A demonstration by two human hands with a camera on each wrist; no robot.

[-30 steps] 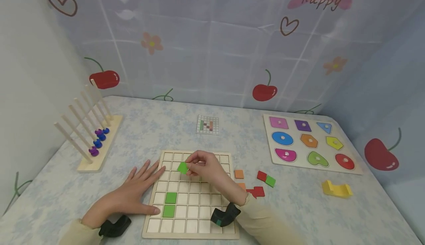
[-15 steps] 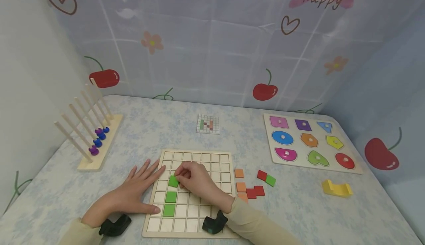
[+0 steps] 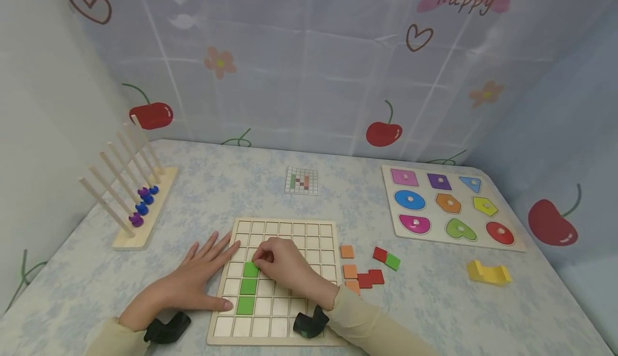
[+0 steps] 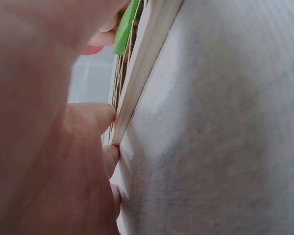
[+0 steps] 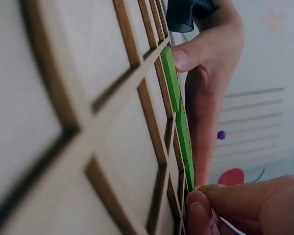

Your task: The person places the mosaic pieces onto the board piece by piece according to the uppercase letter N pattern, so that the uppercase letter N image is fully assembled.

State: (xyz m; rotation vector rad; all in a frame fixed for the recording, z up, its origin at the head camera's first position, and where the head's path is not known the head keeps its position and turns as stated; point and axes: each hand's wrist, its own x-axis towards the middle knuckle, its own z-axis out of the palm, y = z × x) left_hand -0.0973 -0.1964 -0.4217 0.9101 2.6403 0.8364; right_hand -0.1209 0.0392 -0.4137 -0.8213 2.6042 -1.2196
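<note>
I have three square green tiles in the pale wooden grid, right hand pinching the farthest, left hand flat; square orange, red and green tiles remain outside.

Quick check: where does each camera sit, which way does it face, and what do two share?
Head: worn on the head, facing forward and down at the grid board; left hand, right hand and sleeves show.
Left wrist: on that wrist, looking low along the grid board's edge; left hand fills much of the left side.
Right wrist: on that wrist, looking low across the grid board; both hands show in part.
Head and right wrist share the green tiles.
</note>
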